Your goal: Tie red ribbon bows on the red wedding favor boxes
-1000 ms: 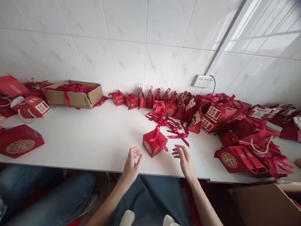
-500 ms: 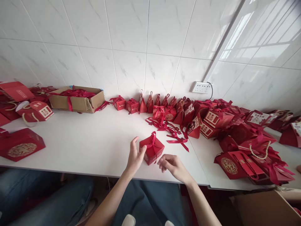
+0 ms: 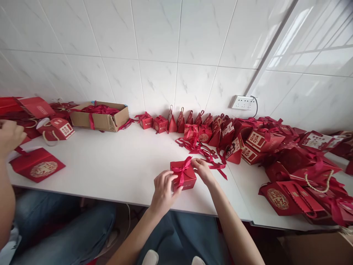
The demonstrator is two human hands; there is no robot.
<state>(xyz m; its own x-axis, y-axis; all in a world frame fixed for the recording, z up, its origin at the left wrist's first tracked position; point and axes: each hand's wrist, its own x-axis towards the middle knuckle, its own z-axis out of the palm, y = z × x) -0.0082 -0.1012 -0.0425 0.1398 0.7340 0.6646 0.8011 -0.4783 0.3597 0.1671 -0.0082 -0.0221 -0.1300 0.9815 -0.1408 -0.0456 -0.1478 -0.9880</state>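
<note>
- Change: half a second ago my left hand (image 3: 163, 189) sat at the box's left side and my right hand (image 3: 202, 171) was low by its near right. Now the right has moved up to the far right top, by the bow.
- Work piece: small red card gift box (image 3: 189, 181) with rounded flaps, upright between my hands, on the white smooth surface (image 3: 124, 162).
- It's been turned: a corner pointed at me, now a flat side does.
- Glossy crimson ribbon bow (image 3: 182, 169) is on top, already tied, loops and tail spread.
- Left hand: half curled, fingertips at the bow's left side, thumb low on the box front. Touching; can't tell if it's a firm grip.
- Right hand: thumb and fingers nearly together beside the bow's right loop. Can't tell if ribbon is pinched between them.
- My read: that's a switch from positioning the box to handling the bow. Shape looks fine, so this seems like fine adjustment; a hard pull could loosen the knot.
- Tangle of loose crimson ribbons (image 3: 194, 146) lies just beyond my right hand, apart from the box.
- Also new: a co-worker's hand (image 3: 11, 135) has come in, well left of mine, nowhere near my box.
</note>
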